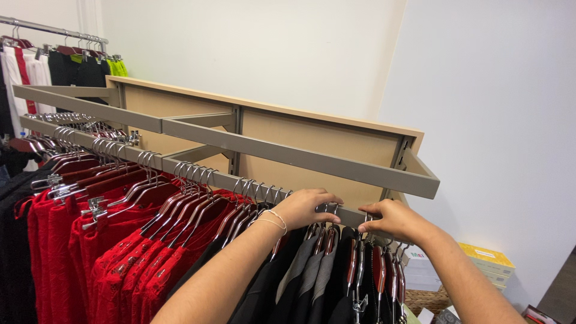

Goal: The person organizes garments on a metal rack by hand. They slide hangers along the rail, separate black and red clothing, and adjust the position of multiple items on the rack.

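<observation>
Left hand point(307, 207): raised to the lower rail, fingers curled over hanger hooks point(327, 211) at the rail; grip looks pinched on hooks, exact hook count cannot be told. Thin white bracelet point(273, 219) worn at the wrist.
Right hand point(393, 219): held at the same rail, just right of the left hand; fingertips pressed together around a hook top point(367, 221), thumb below.
Lower rail point(198, 171): grey metal bar, run diagonally from upper left to lower right, loaded with hangers.
Upper rail point(288, 153): grey bar above, bare, fixed on brackets to a beige wall panel point(312, 135).
Dark garments point(318, 276): black and grey pieces hung directly under both hands, on dark wood hangers with chrome hooks, packed close.
Red garments point(96, 252): lace-textured red pieces hung left of the hands on the same rail, wood hangers point(180, 210) tilted.
Far rack point(54, 30): chrome bar at upper left, with white, black and neon green clothes.
Boxes point(486, 261): yellow-topped stack at lower right by the wall, wicker basket point(426, 297) beside.
</observation>
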